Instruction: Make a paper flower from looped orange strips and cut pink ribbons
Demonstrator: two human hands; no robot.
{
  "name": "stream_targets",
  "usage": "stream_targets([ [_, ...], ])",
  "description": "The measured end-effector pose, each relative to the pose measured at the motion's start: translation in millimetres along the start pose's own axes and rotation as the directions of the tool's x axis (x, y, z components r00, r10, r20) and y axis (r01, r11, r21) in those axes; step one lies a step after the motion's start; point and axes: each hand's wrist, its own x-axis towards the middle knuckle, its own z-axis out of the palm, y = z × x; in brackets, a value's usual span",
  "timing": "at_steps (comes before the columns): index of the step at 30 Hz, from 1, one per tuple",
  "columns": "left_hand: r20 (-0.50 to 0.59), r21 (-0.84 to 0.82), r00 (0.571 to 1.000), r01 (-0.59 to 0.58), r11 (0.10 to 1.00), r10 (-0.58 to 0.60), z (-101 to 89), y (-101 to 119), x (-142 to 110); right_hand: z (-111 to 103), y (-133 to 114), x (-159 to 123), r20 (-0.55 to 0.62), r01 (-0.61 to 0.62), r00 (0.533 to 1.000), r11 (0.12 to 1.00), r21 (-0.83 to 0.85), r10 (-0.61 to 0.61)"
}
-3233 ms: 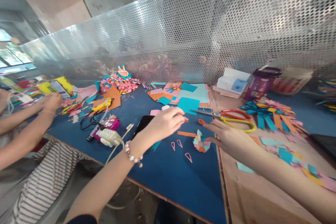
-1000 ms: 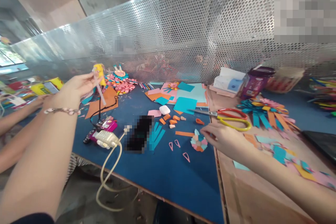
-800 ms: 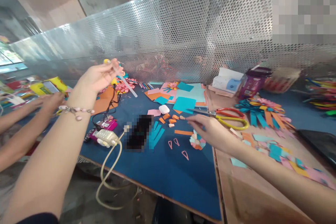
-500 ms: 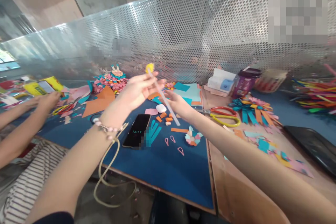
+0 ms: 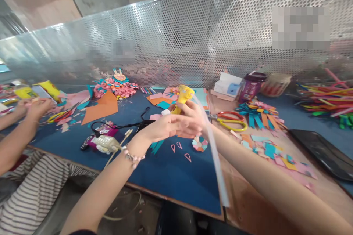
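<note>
The yellow glue gun [image 5: 183, 96] is above the bench [image 5: 193, 187], beyond the paper rosette [image 5: 200, 144]. Right hand [image 5: 196, 114]: fingers curled on it. Left hand [image 5: 172, 126]: fingers part-open—hold unclear. Likely light, rigid—grip the handle.

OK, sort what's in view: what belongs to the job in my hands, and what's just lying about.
Seems part of the job:
- yellow glue gun, in the right hand
- left hand, close in front
- probably the small paper ring

Seems just lying about:
- purple cup
- black case or tray
- colorful fuzzy stems
</note>
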Motion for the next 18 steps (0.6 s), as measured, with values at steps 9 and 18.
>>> stream_targets([
  [9,-0.212,0.920,0.977,0.190,0.344,0.029,-18.7,-54.0,3.8,-1.8,-7.2,-7.3,0.030,-0.046,0.999,0.906,0.422,0.036],
  [18,-0.211,0.931,0.976,0.182,0.315,0.060,-42.8,-82.7,19.3,-13.4,-20.0,-54.4,0.025,-0.194,0.977,0.828,0.527,0.213],
])
